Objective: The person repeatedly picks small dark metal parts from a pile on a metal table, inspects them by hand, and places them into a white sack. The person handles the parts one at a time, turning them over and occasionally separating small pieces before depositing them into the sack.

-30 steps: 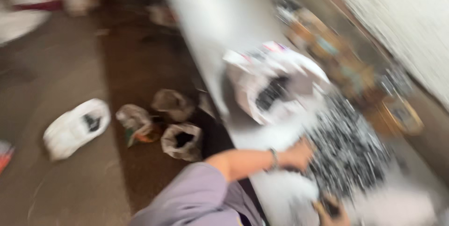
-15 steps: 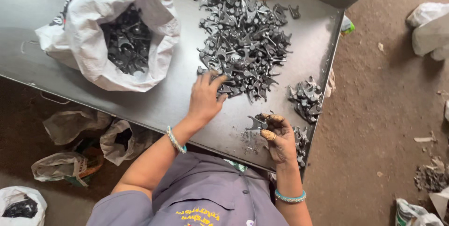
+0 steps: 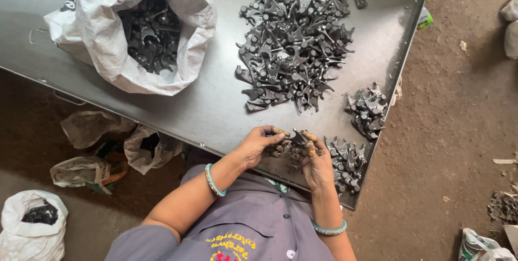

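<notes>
Even, soft daylight; frame sharp, no blur; mild sheen on metal table [image 3: 216, 110]; shadows faint.

Three heaps of dark metal parts [image 3: 294, 45]; one open sack [image 3: 145, 29]; two bangles [image 3: 213, 180].

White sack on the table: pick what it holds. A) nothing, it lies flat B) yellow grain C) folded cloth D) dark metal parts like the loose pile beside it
D: the open white sack shows dark forked metal parts inside, the same kind as the loose pile spread on the metal table.
</notes>
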The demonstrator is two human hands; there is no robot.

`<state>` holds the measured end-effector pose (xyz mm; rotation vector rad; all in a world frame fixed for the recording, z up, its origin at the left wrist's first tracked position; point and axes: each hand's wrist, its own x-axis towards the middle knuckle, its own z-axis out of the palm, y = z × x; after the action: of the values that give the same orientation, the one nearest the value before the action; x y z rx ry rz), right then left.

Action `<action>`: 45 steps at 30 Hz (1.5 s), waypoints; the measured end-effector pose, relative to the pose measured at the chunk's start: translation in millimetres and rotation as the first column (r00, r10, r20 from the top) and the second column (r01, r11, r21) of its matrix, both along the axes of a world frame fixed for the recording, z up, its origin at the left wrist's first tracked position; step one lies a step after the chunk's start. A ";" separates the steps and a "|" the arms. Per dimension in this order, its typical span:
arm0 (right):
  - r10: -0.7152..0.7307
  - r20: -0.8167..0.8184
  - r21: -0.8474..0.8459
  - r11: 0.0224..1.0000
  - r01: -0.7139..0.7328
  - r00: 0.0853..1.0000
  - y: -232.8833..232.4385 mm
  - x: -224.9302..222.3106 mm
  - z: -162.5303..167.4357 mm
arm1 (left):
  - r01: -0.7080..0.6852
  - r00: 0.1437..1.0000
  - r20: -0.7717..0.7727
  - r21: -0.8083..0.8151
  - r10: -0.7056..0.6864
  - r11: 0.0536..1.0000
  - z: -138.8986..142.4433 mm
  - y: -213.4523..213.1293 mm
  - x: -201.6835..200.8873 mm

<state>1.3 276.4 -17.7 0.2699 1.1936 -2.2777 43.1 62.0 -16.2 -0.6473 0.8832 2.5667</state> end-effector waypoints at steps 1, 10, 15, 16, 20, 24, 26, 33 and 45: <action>0.000 0.007 0.011 1.000 0.000 1.000 -1.6 1.2 -1.0 | 0.008 1.000 0.006 0.003 -0.008 1.000 0.4 -1.1 1.8; 0.034 -0.001 0.047 0.998 -0.034 0.999 -5.3 6.6 -10.4 | -0.030 0.999 -0.028 -0.095 0.027 0.995 -0.4 -5.1 18.1; 0.137 -0.340 0.293 0.956 -0.034 0.931 -26.5 11.2 5.5 | -0.078 0.990 0.107 -0.090 0.087 0.993 7.7 -2.3 11.6; 0.225 -0.435 0.366 0.929 -0.057 0.872 -31.5 10.7 12.9 | -0.084 0.978 0.188 -0.025 0.087 0.996 9.5 -3.7 8.7; 0.367 -0.655 0.582 0.802 0.132 0.660 -59.0 -7.1 45.9 | -0.115 0.982 0.151 -0.007 0.114 0.993 16.6 -19.2 -2.5; 0.625 -0.675 0.738 0.550 0.392 0.393 -95.4 -40.2 63.6 | -0.200 0.979 0.027 -0.070 0.202 0.977 23.6 -62.1 -16.5; 0.709 -0.674 0.705 0.531 0.471 0.209 -113.8 -50.5 61.9 | -0.236 0.970 -0.088 -0.101 0.228 0.966 27.0 -87.3 -23.9; 0.769 -0.557 0.809 0.419 0.413 0.313 -117.2 -50.9 42.1 | -0.269 0.953 -0.303 -0.838 0.005 0.474 30.4 -115.9 -37.4; 0.073 -0.300 0.257 0.966 0.008 0.951 -13.7 -3.8 24.4 | -0.170 0.965 -0.203 -0.966 -0.164 0.197 9.9 -58.5 -27.5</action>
<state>-2.5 262.7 6.7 -0.0150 1.6433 -2.1889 15.5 3.6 -6.3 -0.5398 2.7153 1.7032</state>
